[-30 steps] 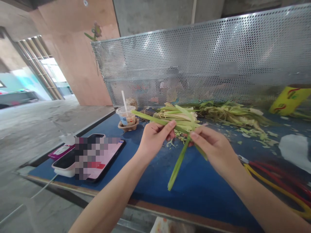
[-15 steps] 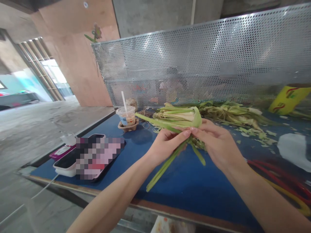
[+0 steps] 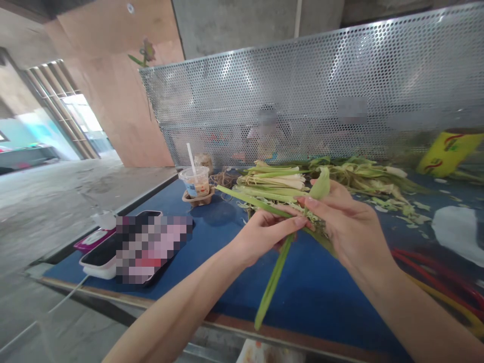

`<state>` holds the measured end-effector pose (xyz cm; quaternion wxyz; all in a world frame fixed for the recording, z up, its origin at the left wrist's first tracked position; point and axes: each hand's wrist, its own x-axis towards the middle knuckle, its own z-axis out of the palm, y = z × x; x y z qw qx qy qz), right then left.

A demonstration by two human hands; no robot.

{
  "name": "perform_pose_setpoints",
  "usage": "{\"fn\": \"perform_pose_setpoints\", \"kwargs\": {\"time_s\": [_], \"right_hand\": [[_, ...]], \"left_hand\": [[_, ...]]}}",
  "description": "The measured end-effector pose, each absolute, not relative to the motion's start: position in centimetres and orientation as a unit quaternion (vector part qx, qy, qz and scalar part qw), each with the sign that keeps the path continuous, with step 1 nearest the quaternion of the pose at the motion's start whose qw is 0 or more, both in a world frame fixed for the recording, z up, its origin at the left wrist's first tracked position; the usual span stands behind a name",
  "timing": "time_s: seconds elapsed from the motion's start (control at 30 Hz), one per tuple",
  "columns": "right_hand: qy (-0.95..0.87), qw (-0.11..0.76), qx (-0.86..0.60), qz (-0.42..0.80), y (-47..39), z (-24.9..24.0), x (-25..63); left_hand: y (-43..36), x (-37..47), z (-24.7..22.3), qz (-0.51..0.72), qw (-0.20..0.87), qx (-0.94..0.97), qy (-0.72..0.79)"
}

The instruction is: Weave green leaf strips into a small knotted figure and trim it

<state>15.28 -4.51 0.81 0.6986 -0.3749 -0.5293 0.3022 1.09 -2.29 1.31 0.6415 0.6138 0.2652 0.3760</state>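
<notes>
Long green leaf strips cross between my two hands above the blue tabletop. My left hand is closed on them, thumb pressed over the strips; one end sticks out to the upper left and another hangs down toward the table's front edge. My right hand pinches a folded green leaf, its fingers close to my left thumb. Just behind my hands lies a pile of pale green stalks. Where the strips cross is partly hidden by my fingers.
At the left lie two phones. A lidded cup with a straw sits in a cardboard holder. Husks and scraps, a yellow roll and red-handled tools are at the right. A perforated metal screen stands behind.
My right hand has turned and moved slightly right, and the leaf that looped over the stalks now stands up at its fingers. The lower strip hangs more steeply.
</notes>
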Motion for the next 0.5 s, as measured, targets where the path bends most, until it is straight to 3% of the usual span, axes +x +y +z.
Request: {"fn": "perform_pose_setpoints", "kwargs": {"time_s": [0.1,0.23,0.4,0.5], "right_hand": [[-0.574,0.671,-0.408,0.230,-4.5,0.9,15.6],[-0.672,0.565,-0.465,0.119,-4.3,1.2,16.3],[-0.716,0.428,-0.516,0.195,-4.3,0.7,16.8],[-0.746,0.382,-0.526,0.144,-4.3,0.6,17.1]], "left_hand": [[-2.3,1.0,1.2,0.391,0.634,0.620,0.246],[-1.8,0.4,1.2,0.446,0.603,0.607,0.263],[-0.9,-0.7,1.4,0.497,0.508,0.636,0.301],[-0.7,-1.2,1.6,0.489,0.481,0.656,0.316]]}}
